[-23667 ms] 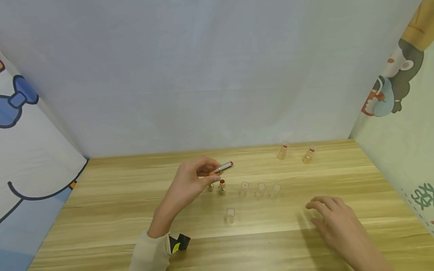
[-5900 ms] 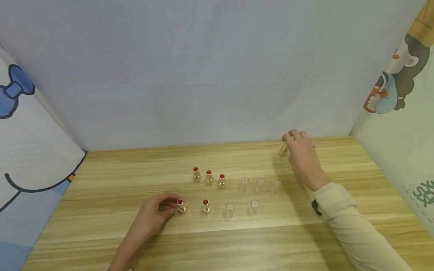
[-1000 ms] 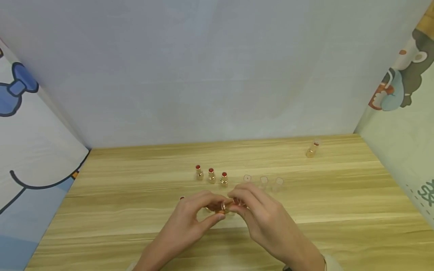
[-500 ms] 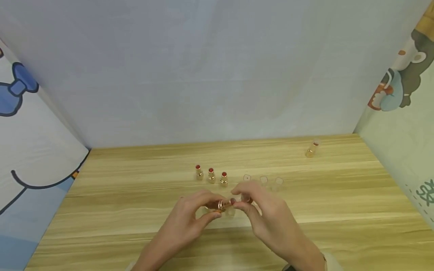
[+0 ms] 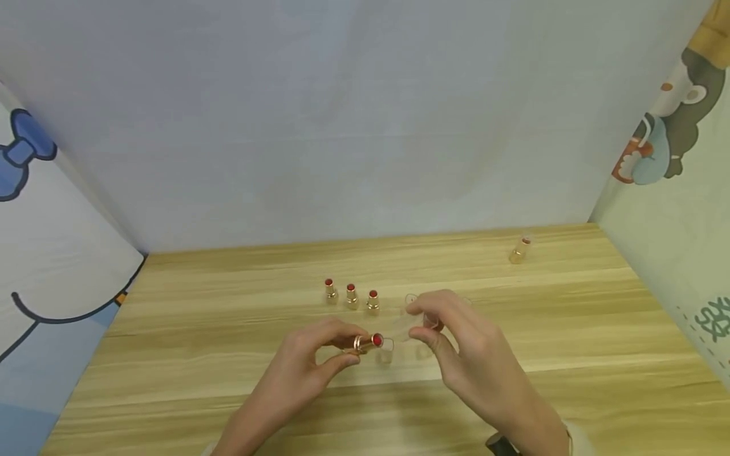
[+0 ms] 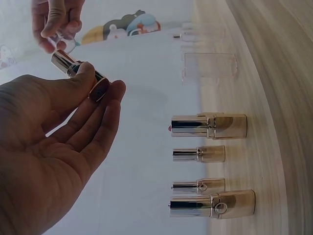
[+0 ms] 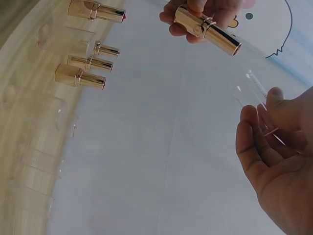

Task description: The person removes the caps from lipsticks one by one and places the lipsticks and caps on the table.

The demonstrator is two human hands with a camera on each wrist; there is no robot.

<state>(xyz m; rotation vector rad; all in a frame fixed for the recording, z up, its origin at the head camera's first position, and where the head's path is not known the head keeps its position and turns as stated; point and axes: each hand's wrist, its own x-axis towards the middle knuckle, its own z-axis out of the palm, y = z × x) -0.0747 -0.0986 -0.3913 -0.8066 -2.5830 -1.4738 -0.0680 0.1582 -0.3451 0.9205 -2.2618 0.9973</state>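
My left hand (image 5: 310,358) holds a gold lipstick (image 5: 365,342) by its base between thumb and fingers, its red tip pointing right. The lipstick (image 7: 208,29) is uncapped in the right wrist view. Facing it, my right hand (image 5: 470,348) pinches a clear cap (image 5: 406,328), a short gap from the red tip. The cap (image 7: 254,90) is see-through and angled toward the lipstick. Behind the left hand, three uncapped lipsticks (image 5: 351,297) stand upright in a slanting row. In the left wrist view, upright lipsticks (image 6: 190,126) stand below the hand.
Several clear caps stand on the wooden table (image 5: 199,380), one cap (image 5: 386,352) between my hands and others partly behind my right hand. A capped lipstick (image 5: 519,251) stands at the back right. A pale cloth wall (image 5: 365,126) closes off the back.
One capped lipstick has left the back right, where my right hand reached earlier. Over the last second the cap has come off it, my right hand drawing the cap away to the right.
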